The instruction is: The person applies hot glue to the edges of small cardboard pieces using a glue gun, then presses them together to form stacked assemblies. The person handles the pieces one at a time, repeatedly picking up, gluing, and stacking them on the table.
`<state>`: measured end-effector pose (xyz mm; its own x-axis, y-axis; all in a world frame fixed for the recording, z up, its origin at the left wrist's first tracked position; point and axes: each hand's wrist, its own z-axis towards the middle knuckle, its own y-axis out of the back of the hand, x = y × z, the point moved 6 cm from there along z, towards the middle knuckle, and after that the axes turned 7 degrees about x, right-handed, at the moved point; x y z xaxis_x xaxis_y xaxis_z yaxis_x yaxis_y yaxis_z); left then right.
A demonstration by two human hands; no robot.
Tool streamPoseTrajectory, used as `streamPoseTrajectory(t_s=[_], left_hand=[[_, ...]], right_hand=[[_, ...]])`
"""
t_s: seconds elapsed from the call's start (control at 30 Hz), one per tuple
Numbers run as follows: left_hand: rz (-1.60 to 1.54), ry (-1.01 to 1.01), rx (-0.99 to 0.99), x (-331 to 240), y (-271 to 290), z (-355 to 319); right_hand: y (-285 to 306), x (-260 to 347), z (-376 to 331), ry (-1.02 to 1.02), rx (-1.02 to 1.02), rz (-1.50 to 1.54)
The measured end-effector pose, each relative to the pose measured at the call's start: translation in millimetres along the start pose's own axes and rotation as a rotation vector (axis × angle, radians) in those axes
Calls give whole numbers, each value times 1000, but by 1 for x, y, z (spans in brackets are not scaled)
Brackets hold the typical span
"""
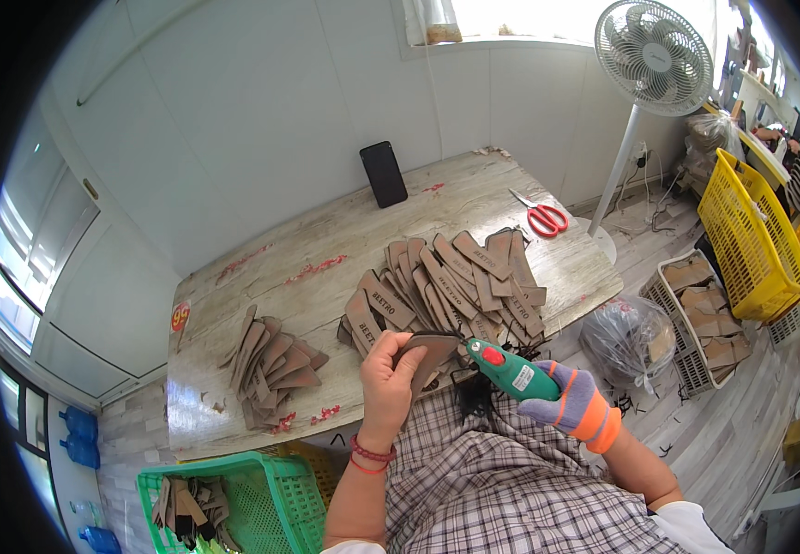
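My left hand [388,374], bare with red beads at the wrist, pinches a brown cut piece [433,347] with a dark edge. In a purple, grey and orange glove, my right hand [577,403] is wrapped round a green handheld power tool [511,371] with a red button. The tool's tip is at the right end of the brown piece; whether it touches is hard to tell. Just beyond lies a large heap of similar brown pieces [455,291] with printed lettering. A smaller pile of brown pieces [270,369] sits to the left. Black scraps [475,397] lie on my checked apron.
Red-handled scissors [546,220] and an upright black phone [383,174] are on the worn table [298,245]. A green basket [275,499] with scraps stands below its front left. At right are a fan [655,57], a bulging plastic bag [629,340] and a yellow crate [752,240].
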<state>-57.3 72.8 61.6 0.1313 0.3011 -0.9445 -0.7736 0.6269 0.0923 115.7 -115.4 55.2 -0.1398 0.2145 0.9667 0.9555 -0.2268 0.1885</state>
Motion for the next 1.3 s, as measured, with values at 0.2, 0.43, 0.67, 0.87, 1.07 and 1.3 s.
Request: streamPoseTrajectory(t_s=[0.2, 0.43, 0.67, 0.87, 1.07, 1.3], left_hand=[[207, -30, 128, -30, 9, 9], [272, -4, 253, -42, 10, 16], [282, 30, 361, -43, 3, 20], [234, 164, 491, -31, -9, 21], [211, 214, 441, -16, -12, 29], [-467, 56, -586, 43, 91, 29]], right_hand=[[2, 9, -4, -97, 57, -26], [5, 10, -4, -96, 85, -82], [4, 12, -4, -85, 119, -81], [3, 9, 0, -46, 111, -150], [-2, 12, 4, -155, 86, -31], [1, -1, -2, -102, -4, 96]])
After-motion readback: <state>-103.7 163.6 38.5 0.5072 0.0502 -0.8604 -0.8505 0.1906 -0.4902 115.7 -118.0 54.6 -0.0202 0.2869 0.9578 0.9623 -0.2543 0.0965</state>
